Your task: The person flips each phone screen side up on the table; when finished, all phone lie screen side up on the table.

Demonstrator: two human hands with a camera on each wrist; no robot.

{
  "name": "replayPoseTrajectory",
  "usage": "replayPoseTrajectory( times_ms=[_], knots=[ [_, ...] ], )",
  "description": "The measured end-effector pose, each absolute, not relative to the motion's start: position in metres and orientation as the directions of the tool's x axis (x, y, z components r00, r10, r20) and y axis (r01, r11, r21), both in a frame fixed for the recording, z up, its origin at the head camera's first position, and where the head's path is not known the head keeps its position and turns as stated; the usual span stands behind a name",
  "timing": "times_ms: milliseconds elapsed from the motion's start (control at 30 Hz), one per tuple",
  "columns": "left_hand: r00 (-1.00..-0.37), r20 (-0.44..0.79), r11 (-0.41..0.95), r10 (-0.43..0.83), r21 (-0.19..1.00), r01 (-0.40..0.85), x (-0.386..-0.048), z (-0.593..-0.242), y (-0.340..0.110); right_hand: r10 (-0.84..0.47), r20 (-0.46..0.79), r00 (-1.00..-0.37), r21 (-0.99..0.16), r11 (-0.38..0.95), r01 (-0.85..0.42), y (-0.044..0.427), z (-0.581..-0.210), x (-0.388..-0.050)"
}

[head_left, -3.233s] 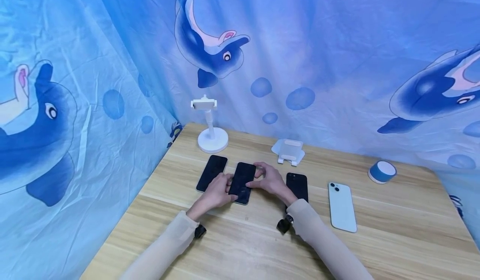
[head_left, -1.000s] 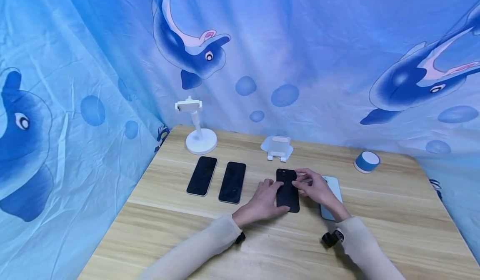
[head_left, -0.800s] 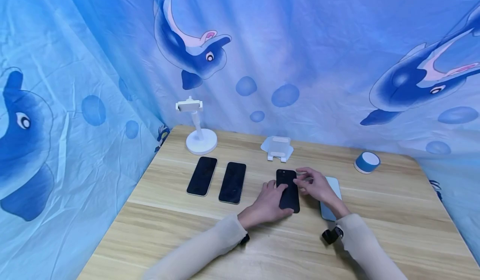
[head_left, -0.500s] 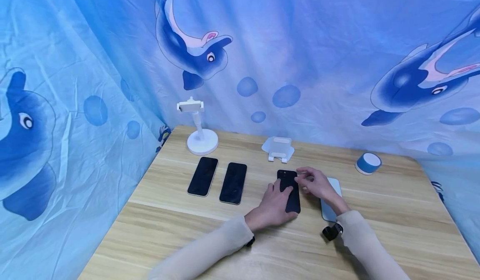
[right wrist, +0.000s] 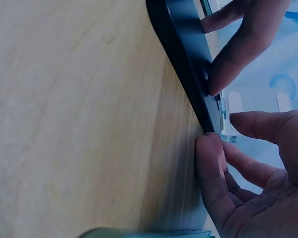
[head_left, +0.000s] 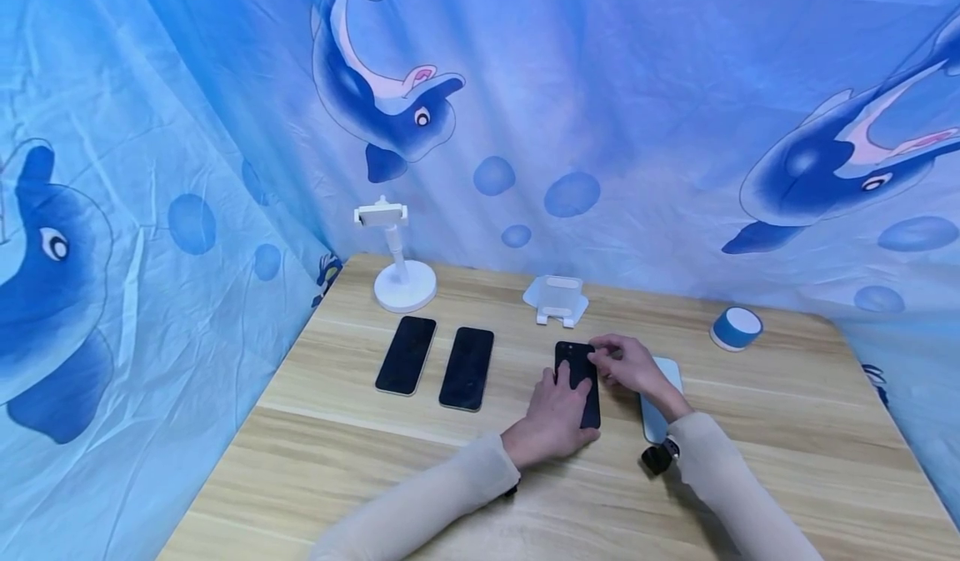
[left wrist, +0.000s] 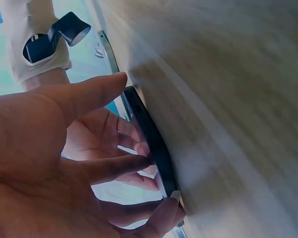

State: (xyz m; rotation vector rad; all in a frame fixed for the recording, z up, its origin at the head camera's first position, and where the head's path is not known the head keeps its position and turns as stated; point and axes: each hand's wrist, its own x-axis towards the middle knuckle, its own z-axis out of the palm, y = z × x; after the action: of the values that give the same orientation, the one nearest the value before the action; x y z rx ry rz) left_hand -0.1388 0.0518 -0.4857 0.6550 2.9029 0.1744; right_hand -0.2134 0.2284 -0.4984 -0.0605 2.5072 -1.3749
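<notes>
- My left hand [head_left: 553, 415] spreads over the black rectangular smartphone [head_left: 578, 366], thumb at its near end.
- My right hand [head_left: 630, 368], relaxed, touches its right edge.
- Smartphone lies camera-up on the wood-grain table [head_left: 330, 453].

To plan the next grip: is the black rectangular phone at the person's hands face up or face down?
Face down: the black rectangular phone shows camera lenses on its upper side.

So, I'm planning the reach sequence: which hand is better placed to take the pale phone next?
Probably the right hand: in the head view it partly hides the pale phone. The left hand rests on the face-down black phone, farther away, and would likely have to pass the right.
</notes>
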Motion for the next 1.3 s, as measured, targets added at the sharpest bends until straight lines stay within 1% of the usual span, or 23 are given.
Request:
replayPoseTrajectory(
  times_ms=[300, 700, 1300],
  knots=[
    [-0.907, -0.116, 0.914, 0.405, 0.089, 0.397, -0.139, -0.488, 0.059, -0.170, -0.200, -0.965, -0.821, 0.566, 0.070, 0.229, -0.502, -0.214],
    [-0.900, -0.102, 0.904, 0.423, -0.024, 0.427, -0.137, -0.489, 0.064, -0.152, -0.197, -0.969, -0.818, 0.570, 0.077, 0.228, -0.505, -0.212],
    [-0.874, -0.115, 0.876, 0.472, -0.053, 0.480, -0.136, -0.488, 0.060, -0.136, -0.217, -0.967, -0.833, 0.542, 0.111, 0.228, -0.500, -0.211]
  ],
)
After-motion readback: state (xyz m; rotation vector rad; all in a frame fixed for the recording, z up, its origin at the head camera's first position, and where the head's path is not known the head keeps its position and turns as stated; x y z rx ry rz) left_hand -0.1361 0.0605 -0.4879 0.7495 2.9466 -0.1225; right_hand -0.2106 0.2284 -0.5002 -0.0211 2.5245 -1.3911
